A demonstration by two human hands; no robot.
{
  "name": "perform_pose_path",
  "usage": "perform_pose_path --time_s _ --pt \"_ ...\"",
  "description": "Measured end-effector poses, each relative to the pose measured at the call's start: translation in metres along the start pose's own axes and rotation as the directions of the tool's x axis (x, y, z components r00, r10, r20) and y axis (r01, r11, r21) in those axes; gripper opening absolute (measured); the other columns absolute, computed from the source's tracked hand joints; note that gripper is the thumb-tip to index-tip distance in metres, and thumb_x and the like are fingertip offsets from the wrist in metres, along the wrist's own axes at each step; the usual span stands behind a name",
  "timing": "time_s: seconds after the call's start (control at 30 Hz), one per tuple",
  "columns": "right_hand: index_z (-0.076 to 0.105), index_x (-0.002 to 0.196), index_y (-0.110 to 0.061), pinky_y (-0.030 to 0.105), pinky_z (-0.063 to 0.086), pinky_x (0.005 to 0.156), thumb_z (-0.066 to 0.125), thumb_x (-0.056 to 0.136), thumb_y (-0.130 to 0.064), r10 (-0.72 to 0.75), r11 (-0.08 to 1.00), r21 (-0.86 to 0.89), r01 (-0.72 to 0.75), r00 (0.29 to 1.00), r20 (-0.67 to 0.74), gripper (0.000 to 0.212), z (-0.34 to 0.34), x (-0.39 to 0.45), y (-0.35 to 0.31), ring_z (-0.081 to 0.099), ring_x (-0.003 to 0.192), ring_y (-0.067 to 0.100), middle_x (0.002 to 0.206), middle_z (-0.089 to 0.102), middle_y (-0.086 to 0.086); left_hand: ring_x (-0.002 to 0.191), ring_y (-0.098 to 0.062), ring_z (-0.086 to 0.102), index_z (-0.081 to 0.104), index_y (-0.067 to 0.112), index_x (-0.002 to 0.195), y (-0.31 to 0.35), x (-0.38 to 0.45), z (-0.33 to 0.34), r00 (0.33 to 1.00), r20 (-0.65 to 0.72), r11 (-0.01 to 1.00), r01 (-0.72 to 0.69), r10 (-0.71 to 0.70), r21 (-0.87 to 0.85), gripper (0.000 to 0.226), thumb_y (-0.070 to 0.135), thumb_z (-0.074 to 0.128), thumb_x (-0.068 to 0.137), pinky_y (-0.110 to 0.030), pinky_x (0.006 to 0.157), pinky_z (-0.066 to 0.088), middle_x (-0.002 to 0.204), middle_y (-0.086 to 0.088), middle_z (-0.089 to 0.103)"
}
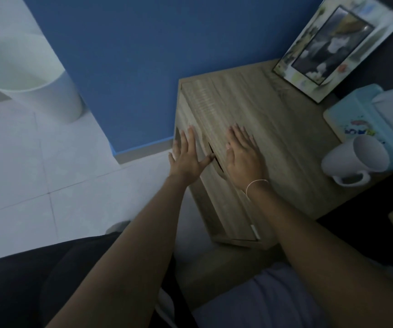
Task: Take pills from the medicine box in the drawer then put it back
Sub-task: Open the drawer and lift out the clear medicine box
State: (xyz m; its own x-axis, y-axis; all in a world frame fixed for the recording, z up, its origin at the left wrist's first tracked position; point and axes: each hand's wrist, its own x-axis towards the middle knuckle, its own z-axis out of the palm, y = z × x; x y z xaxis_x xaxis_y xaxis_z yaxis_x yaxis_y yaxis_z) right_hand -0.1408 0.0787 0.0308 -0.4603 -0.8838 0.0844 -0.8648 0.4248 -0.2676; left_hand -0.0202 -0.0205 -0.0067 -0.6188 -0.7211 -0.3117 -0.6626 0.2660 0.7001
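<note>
A light wooden bedside cabinet point(273, 143) stands against the blue wall. Its drawer front point(205, 114) faces left and sits flush with the cabinet, with a dark handle slot point(215, 158) cut into it. My left hand point(187, 155) lies flat on the drawer front, fingers spread, thumb at the slot. My right hand point(244, 153) rests flat near the cabinet's top edge, just right of the slot, with a thin white band on the wrist. Both hands hold nothing. No medicine box or pills are visible.
On the cabinet top stand a picture frame point(337, 46) at the back, a light blue tissue box point(366, 117) and a white mug point(356, 159) on its side. A white bin point(32, 76) stands on the tiled floor at left. My dark-clothed legs fill the bottom.
</note>
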Motion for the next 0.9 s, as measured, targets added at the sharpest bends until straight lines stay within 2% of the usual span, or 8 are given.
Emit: perform_pose_path --time_s 0.17,0.4,0.63,0.8,0.9 --pt "0.025 0.148 -0.013 0.039 0.012 0.121 0.02 0.1 -0.028 0.007 1.0 -0.005 -0.007 1.0 0.006 0.05 -0.001 0.0 -0.001 0.013 0.146 0.018 0.157 0.023 0.005 0.147 -0.032 -0.01 -0.02 0.022 0.148 -0.001 -0.001 -0.006 1.0 -0.011 0.999 -0.002 0.002 0.036 0.103 0.065 0.048 0.083 -0.058 0.117 0.004 0.16 -0.005 -0.018" --pt "0.024 0.147 -0.015 0.037 0.012 0.12 0.017 0.099 -0.031 0.015 1.0 -0.015 -0.015 1.0 0.005 0.051 0.002 0.0 0.002 0.013 0.146 0.015 0.157 0.024 0.003 0.148 -0.032 -0.011 -0.019 0.024 0.148 -0.002 -0.007 -0.004 0.999 -0.025 0.999 0.03 -0.03 0.016 0.099 0.062 0.048 0.085 -0.057 0.117 0.004 0.16 -0.003 -0.018" --pt "0.023 0.148 -0.016 0.034 0.01 0.12 0.016 0.1 -0.031 0.017 0.999 -0.038 -0.017 1.0 0.001 0.05 0.004 0.0 0.002 0.013 0.146 0.015 0.157 0.024 0.003 0.148 -0.03 -0.012 -0.019 0.016 0.148 -0.005 -0.013 -0.014 0.997 -0.063 0.997 0.038 -0.034 0.061 0.102 0.059 0.05 0.086 -0.053 0.119 0.003 0.16 -0.003 -0.018" --pt "0.022 0.148 -0.017 0.033 0.01 0.119 0.014 0.099 -0.033 0.022 0.999 -0.049 -0.022 1.0 0.005 0.052 0.005 0.001 0.003 0.013 0.146 0.014 0.157 0.024 0.002 0.148 -0.029 -0.009 -0.015 0.012 0.149 0.003 -0.018 -0.006 0.989 -0.12 0.98 -0.058 0.082 0.19 0.09 0.048 0.044 0.092 -0.046 0.122 -0.001 0.161 -0.006 -0.013" --pt "0.022 0.148 -0.018 0.034 0.011 0.119 0.015 0.1 -0.033 0.02 0.998 -0.052 -0.02 1.0 0.004 0.051 0.005 0.001 0.003 0.013 0.146 0.014 0.157 0.024 0.001 0.148 -0.028 -0.009 -0.015 0.012 0.149 0.001 -0.012 -0.008 0.985 -0.116 0.96 -0.092 0.126 0.264 0.087 0.053 0.039 0.093 -0.045 0.122 -0.002 0.161 -0.005 -0.014"
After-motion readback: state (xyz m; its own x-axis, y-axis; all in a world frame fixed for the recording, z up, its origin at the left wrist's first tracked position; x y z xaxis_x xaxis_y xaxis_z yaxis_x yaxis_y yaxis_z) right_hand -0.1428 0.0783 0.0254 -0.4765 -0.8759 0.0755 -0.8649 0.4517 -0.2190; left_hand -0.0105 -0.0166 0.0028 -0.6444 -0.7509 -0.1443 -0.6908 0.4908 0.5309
